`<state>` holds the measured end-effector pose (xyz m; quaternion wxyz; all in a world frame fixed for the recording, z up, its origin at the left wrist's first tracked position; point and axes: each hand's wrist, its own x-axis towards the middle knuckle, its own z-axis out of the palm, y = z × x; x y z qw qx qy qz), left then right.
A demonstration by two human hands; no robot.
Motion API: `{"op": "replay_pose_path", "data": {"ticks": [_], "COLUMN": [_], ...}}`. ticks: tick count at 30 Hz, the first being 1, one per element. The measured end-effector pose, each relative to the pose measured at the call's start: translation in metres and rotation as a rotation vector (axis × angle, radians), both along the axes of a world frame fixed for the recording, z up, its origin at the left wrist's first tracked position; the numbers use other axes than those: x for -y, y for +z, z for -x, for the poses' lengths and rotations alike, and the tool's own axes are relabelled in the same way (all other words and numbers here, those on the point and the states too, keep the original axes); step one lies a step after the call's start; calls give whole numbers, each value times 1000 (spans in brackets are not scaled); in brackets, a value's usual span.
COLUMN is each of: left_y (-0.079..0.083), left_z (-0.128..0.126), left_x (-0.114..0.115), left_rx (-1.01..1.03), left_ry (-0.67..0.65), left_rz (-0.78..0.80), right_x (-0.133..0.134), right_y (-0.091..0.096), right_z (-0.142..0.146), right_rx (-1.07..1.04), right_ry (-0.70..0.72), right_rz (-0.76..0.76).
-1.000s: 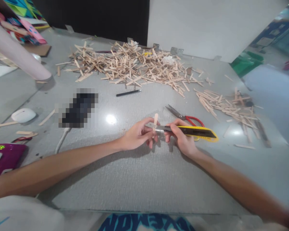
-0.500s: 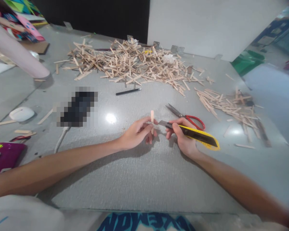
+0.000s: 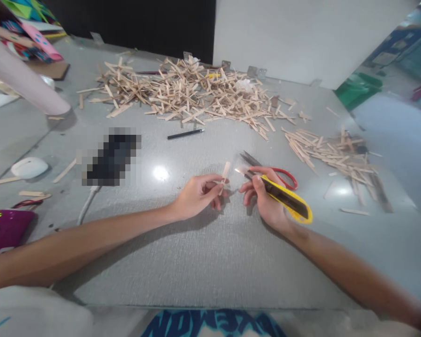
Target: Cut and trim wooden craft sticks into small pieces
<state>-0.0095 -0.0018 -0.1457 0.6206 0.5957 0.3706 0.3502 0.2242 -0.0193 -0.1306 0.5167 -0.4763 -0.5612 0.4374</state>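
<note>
My left hand pinches a short wooden stick that points up and slightly right, just above the grey table. My right hand grips a yellow and black utility knife. Its bare blade points left toward the stick, a small gap apart from it. Red-handled scissors lie on the table right behind my right hand.
A big heap of wooden sticks covers the far middle, with a smaller pile at the right. A black pen, a blurred dark object with a white cable, a white mouse and a purple thing lie left.
The knife blade has drawn back to the right, off the stick, and tilted upward. The stick in my left hand now leans to the right.
</note>
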Motion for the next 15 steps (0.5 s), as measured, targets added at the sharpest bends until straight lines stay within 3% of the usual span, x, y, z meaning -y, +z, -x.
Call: {"op": "replay_pose_path", "data": {"ticks": [7,15], "left_y": [1,8], "left_z": [0,-2], "left_x": [4,3], "left_rx": [-95,-104], "left_ry": [56,133], "left_rz": [-196,-294], "right_x": [3,6], "right_y": [9,14], "right_z": [1,2], "right_rx": [39,178], "right_ry": [36,36], "right_rz": [-28,-55]}}
